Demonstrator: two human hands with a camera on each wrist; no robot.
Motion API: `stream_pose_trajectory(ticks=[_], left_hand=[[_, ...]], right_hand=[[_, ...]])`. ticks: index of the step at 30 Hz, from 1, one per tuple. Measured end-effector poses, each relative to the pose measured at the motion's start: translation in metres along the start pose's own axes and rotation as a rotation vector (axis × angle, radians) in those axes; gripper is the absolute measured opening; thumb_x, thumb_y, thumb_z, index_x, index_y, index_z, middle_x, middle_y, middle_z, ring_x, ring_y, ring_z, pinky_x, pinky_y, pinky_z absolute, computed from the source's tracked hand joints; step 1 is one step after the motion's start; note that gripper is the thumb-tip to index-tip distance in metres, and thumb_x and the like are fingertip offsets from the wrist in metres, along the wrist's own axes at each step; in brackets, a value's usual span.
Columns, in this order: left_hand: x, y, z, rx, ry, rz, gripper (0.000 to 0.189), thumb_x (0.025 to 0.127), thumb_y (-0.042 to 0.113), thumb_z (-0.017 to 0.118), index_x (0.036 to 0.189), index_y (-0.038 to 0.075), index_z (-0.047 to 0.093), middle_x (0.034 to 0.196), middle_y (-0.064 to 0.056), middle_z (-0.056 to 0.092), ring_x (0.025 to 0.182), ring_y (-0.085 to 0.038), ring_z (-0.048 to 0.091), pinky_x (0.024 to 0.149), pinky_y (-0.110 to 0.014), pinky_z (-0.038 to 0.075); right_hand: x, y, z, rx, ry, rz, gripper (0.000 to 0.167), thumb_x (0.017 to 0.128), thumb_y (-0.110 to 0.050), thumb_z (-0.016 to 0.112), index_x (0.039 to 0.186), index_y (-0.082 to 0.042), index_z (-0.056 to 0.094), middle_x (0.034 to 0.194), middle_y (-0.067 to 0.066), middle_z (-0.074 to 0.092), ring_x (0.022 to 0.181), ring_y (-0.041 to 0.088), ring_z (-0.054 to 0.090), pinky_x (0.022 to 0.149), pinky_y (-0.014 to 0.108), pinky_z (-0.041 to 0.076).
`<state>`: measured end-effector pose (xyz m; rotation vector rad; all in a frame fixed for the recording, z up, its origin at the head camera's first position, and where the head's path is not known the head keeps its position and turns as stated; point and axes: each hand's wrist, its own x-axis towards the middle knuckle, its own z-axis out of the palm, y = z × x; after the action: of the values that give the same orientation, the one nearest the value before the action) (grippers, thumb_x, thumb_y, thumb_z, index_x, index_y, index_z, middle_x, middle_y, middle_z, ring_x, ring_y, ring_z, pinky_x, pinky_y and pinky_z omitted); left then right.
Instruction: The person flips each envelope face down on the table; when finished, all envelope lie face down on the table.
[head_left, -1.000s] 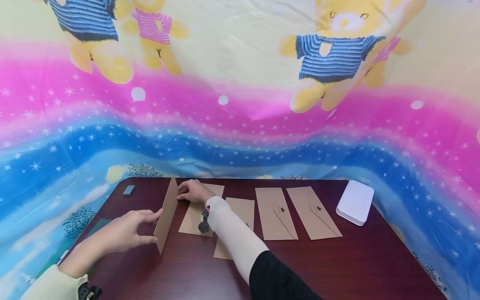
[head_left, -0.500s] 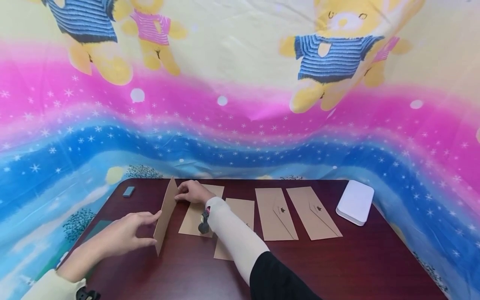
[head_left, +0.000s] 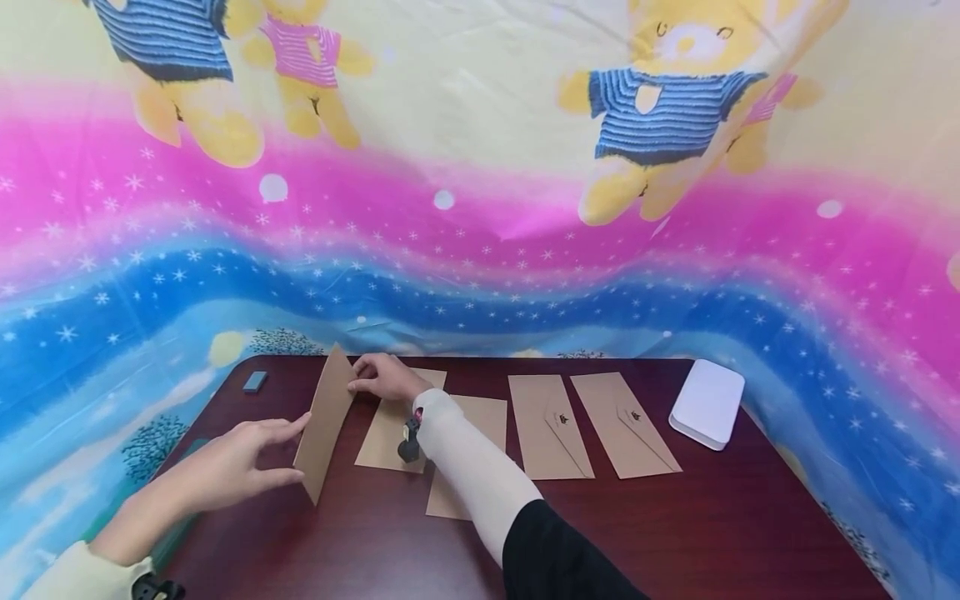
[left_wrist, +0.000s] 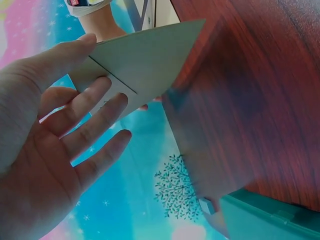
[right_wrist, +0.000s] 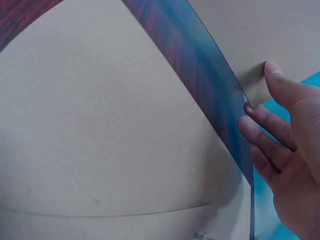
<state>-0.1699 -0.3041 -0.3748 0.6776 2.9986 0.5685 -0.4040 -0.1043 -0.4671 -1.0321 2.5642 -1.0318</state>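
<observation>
A brown kraft-paper envelope (head_left: 325,425) stands tilted on edge between the two hands. My right hand (head_left: 388,377) pinches its far corner; in the right wrist view the thumb (right_wrist: 280,82) lies on one face and the index finger is behind. My left hand (head_left: 243,462) is at its left face with loosely extended fingers, the fingertips at the paper. The left wrist view shows the envelope's flap line (left_wrist: 116,76) on that side. Flat on the table beneath the right forearm lie two more brown envelopes, one at the back (head_left: 382,437) and one partly hidden (head_left: 480,417).
Two envelopes with small dark prints lie to the right, one (head_left: 536,425) beside the other (head_left: 611,417). A white box (head_left: 708,400) stands at the back right corner. A small grey-blue block (head_left: 255,382) sits back left, and a green box (left_wrist: 270,215) is under the left arm.
The upright envelope has shifted slightly left and tilted so more of its right face shows. My left hand moved a little left with it; the right hand keeps its grip.
</observation>
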Motion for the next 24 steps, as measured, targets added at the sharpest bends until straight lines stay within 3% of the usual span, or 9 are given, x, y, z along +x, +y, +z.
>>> stream_pose_trajectory(ticks=[5, 11, 16, 19, 24], left_hand=[[0.000, -0.001, -0.005, -0.008, 0.025, 0.018, 0.081, 0.091, 0.048, 0.075, 0.151, 0.001, 0.049, 0.139, -0.016, 0.066, 0.127, -0.034, 0.065, 0.092, -0.036, 0.058], [0.002, -0.008, -0.006, -0.111, -0.024, 0.014, 0.087, 0.089, 0.043, 0.077, 0.152, -0.005, 0.043, 0.136, -0.014, 0.069, 0.121, -0.029, 0.069, 0.081, -0.023, 0.057], [0.002, -0.015, -0.005, -0.158, -0.027, 0.028, 0.086, 0.089, 0.038, 0.079, 0.152, -0.008, 0.042, 0.136, -0.018, 0.068, 0.115, -0.025, 0.072, 0.079, -0.023, 0.058], [0.002, -0.019, -0.004, -0.218, -0.046, 0.017, 0.085, 0.090, 0.033, 0.079, 0.152, -0.011, 0.040, 0.138, -0.023, 0.065, 0.109, -0.017, 0.074, 0.078, -0.022, 0.058], [0.002, -0.024, -0.002, -0.262, -0.066, 0.011, 0.084, 0.092, 0.029, 0.077, 0.150, -0.016, 0.038, 0.133, -0.025, 0.067, 0.101, -0.004, 0.074, 0.076, -0.021, 0.058]], right_hand=[[0.000, 0.000, -0.004, 0.032, 0.022, -0.017, 0.034, 0.098, -0.033, 0.071, 0.128, -0.018, 0.067, 0.112, -0.004, 0.072, 0.099, 0.003, 0.065, 0.084, 0.019, 0.052], [-0.003, -0.003, -0.012, 0.058, 0.027, -0.038, 0.040, 0.099, -0.027, 0.070, 0.136, -0.014, 0.065, 0.119, 0.006, 0.073, 0.102, 0.008, 0.068, 0.083, 0.018, 0.053], [-0.007, -0.004, -0.017, 0.126, 0.029, -0.019, 0.043, 0.099, -0.021, 0.070, 0.140, -0.013, 0.063, 0.123, 0.010, 0.072, 0.099, 0.010, 0.069, 0.081, 0.019, 0.053], [-0.008, -0.004, -0.020, 0.167, 0.046, -0.009, 0.043, 0.098, -0.017, 0.071, 0.140, -0.014, 0.064, 0.124, 0.011, 0.072, 0.097, 0.010, 0.069, 0.080, 0.019, 0.054], [-0.011, -0.007, -0.025, 0.227, 0.065, 0.014, 0.040, 0.097, -0.010, 0.071, 0.137, -0.013, 0.066, 0.127, 0.012, 0.069, 0.093, 0.012, 0.071, 0.084, 0.030, 0.059]])
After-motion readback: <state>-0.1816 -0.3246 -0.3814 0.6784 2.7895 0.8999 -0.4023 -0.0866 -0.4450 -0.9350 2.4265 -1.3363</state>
